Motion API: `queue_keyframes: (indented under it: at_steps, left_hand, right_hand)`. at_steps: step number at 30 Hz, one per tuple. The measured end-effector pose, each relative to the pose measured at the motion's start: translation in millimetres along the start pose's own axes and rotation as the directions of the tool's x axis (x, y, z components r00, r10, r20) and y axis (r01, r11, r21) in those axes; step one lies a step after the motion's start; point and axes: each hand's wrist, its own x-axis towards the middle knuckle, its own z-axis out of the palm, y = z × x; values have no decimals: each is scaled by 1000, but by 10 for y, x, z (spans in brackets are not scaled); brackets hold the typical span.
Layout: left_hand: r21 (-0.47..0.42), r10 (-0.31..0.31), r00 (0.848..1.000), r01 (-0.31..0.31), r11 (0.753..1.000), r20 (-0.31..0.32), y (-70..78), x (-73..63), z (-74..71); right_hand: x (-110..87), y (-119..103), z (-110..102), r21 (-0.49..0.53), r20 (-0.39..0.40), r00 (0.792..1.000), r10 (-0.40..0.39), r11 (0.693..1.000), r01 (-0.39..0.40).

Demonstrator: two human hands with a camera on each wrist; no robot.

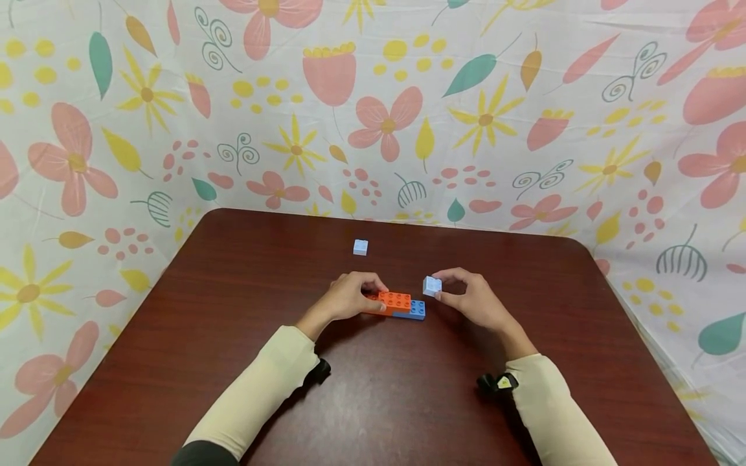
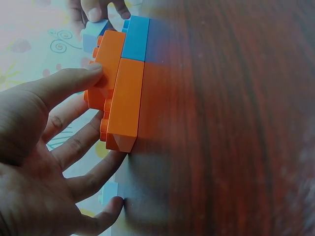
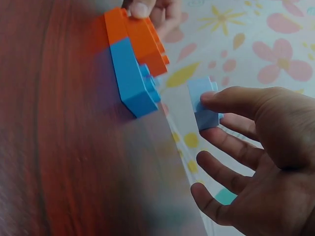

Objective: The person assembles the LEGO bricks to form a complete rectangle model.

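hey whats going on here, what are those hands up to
A person is handling toy building bricks with both hands. The left hand grips the upper orange brick, which sits across a lower orange brick and a blue brick lined up end to end. The right hand pinches a pale blue block, held up near the blue brick but not touching it. A second pale blue block lies farther back on the table.
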Motion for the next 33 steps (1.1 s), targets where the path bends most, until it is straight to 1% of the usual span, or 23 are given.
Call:
queue_keyframes:
  at_steps: [8,17,25,33]
  left_hand:
    - [10,-3,1000,3,1000,1,3,-8,-2]
    - [5,3,1000,-3,1000,2,-1,-7,-4]
    - [-1,0,1000,0,1000,4,-4,1,-5]
    - [-1,-2,1000,2,1000,-1,-10,-2,-1]
  right_hand:
    - [-68,-86,124,-15,28,999,-43,999,44]
    - [-96,-130,223,-29,61,996,-60,998,61]
    - [-101,-153,258,-39,73,994,-82,996,85]
    - [-107,-168,271,-39,68,992,-105,993,108]
